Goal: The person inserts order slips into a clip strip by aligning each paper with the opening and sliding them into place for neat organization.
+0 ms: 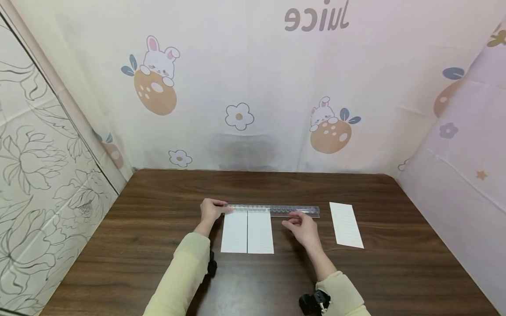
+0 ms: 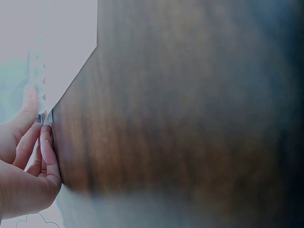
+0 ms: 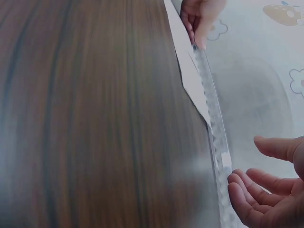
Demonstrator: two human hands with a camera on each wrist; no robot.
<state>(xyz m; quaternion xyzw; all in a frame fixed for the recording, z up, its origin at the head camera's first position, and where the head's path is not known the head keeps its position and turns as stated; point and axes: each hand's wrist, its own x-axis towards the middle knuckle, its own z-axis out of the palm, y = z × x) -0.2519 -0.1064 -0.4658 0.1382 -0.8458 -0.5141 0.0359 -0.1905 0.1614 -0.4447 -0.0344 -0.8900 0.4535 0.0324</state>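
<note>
A clear plastic strip (image 1: 294, 210) with a row of rounded bumps lies across the top edges of two white lined sheets. The left sheet (image 1: 234, 232) and right sheet (image 1: 260, 232) are side by side with a thin dark gap between them. My left hand (image 1: 211, 211) pinches the strip's left end between thumb and fingers; in the left wrist view this hand (image 2: 28, 156) is at the sheet's corner. Near the strip's right part is my right hand (image 1: 305, 228). Its fingertips (image 3: 233, 178) are at the strip's edge, with the thumb held apart.
A third white lined sheet (image 1: 346, 224) lies at a slant to the right of the strip. Everything rests on a dark wood table (image 1: 395, 263). Behind it hangs a pale printed curtain (image 1: 269, 79). Black wrist cameras (image 1: 314, 303) sit on both arms.
</note>
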